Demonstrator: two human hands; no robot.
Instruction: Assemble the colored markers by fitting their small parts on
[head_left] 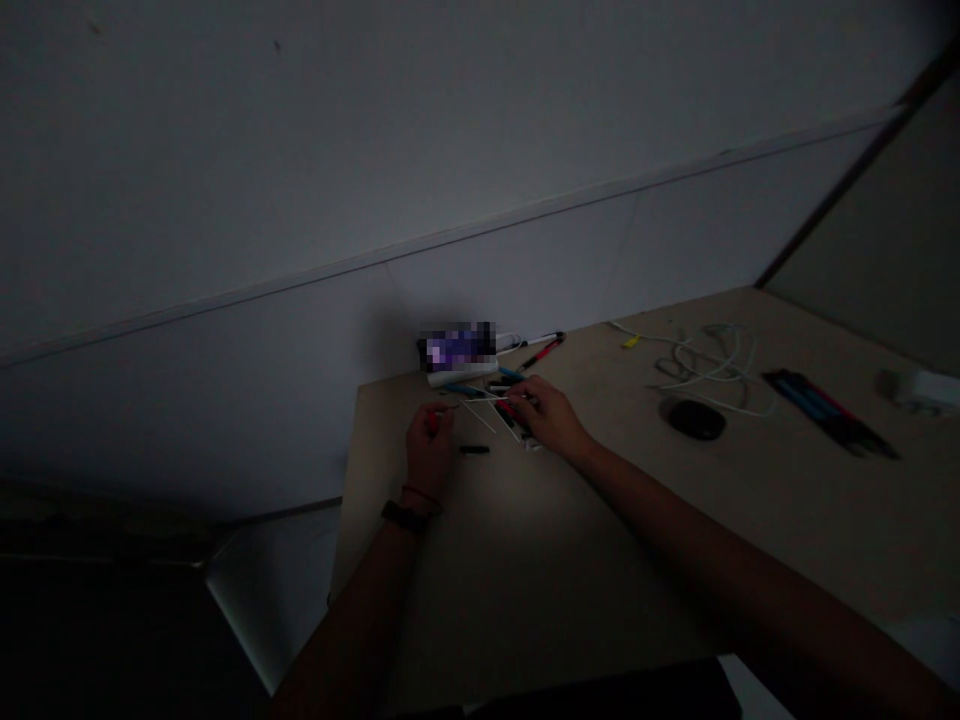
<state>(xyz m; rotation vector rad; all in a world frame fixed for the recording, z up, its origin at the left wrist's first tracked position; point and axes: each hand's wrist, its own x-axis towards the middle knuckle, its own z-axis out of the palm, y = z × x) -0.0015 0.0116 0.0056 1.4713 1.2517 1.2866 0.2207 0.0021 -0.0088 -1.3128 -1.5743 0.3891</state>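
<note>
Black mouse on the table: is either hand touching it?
No, the black mouse lies on the table with a clear gap separating it from the left hand and right hand.

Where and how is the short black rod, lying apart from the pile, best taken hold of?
Probably pinch the black rod across its middle, from above on the near side: it lies flat, slim and crosswise, its near edge unblocked.

The lit screen (459, 346) is blurred into blocks. The left hand (430, 445) partly hides a red piece (433, 421), and the right hand (551, 415) one end of a white stick (484, 400). The right edge cuts off a white object (936, 387).
</note>
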